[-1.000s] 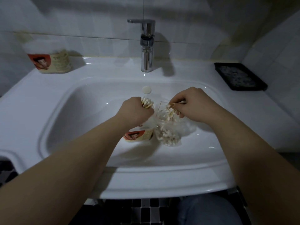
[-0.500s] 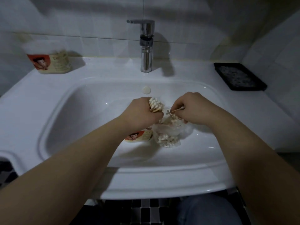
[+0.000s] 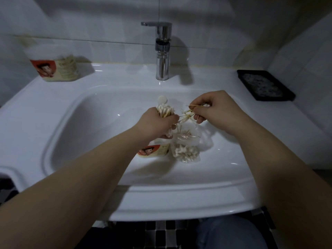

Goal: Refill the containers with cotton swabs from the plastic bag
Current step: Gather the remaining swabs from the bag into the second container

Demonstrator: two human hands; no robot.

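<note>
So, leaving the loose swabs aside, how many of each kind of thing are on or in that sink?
Labelled containers: 2
Plastic bag: 1
Black tray: 1
Tap: 1
Total: 5

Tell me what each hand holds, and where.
Left hand grips a bundle of cotton swabs round its middle; right hand pinches a few loose swabs near one end.
</note>
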